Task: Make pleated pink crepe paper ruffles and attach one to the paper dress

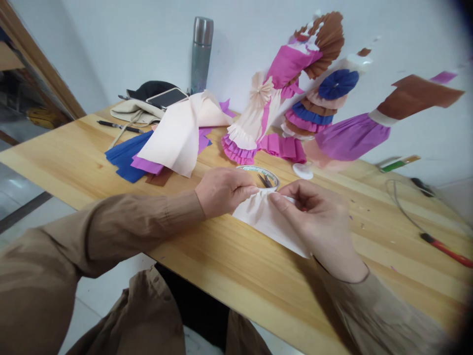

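Note:
Between my hands is a strip of white crepe paper [264,217], its upper edge gathered into small pleats and its lower edge hanging flat over the table. My left hand [226,191] pinches the gathered edge at the left, thumb on top. My right hand [320,217] pinches the same edge a little to the right, fingers curled. Just behind the paper lies a roll of tape [275,173], with the dark tips of scissors [265,180] showing inside its ring. The rest of the scissors is mostly hidden by the paper and my right hand.
Paper-dressed figures stand along the wall, one in a cream dress [254,111], one with a blue rosette [338,84], one in a purple skirt [354,135]. Crepe sheets [173,133], a phone [167,97] and a thermos [201,56] are at left. A glue gun [445,250] lies right.

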Action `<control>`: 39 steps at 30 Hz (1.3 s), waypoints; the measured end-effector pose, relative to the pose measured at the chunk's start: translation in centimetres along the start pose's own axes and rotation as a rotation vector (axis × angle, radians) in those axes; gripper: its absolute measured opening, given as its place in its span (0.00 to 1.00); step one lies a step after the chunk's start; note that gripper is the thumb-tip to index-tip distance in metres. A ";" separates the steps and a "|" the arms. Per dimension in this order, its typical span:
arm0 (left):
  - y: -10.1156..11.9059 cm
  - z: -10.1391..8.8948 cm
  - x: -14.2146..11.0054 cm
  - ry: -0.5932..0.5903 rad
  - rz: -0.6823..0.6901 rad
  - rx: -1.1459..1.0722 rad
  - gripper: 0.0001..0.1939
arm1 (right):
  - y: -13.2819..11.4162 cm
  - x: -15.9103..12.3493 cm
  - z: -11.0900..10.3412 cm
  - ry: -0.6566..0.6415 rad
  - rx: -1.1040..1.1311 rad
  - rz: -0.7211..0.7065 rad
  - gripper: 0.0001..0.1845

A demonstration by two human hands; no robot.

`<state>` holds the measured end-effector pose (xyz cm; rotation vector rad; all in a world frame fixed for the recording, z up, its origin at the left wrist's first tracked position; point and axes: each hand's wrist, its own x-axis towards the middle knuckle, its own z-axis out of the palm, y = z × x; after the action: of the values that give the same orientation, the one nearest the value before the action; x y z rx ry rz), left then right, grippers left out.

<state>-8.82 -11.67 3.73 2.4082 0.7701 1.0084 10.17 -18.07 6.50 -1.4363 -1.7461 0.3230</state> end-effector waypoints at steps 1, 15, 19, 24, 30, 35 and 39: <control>0.0 0.0 0.0 -0.003 -0.004 0.000 0.20 | 0.0 0.0 0.0 0.002 -0.005 -0.001 0.10; -0.1 0.2 -0.1 0.003 0.006 0.074 0.21 | 0.2 -0.8 0.5 -0.037 0.070 0.045 0.06; 0.0 0.1 0.0 0.006 0.003 0.063 0.21 | 0.4 -0.9 0.6 -0.052 0.092 0.078 0.07; 0.0 0.1 0.0 0.001 0.014 0.075 0.22 | 0.5 -0.8 0.5 -0.022 0.091 0.089 0.07; 0.1 0.0 0.0 -0.032 0.021 0.037 0.23 | 0.5 -0.4 0.5 -0.024 0.125 0.160 0.10; 0.0 0.0 0.0 -0.024 0.048 0.060 0.24 | 0.2 -0.2 0.7 -0.011 0.182 0.149 0.12; 0.0 0.2 0.0 -0.008 0.072 0.085 0.22 | 0.2 -0.3 0.8 -0.018 0.207 0.167 0.14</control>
<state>-8.73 -11.69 3.61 2.5271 0.7416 1.0122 9.72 -18.04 5.80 -1.4329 -1.5594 0.5898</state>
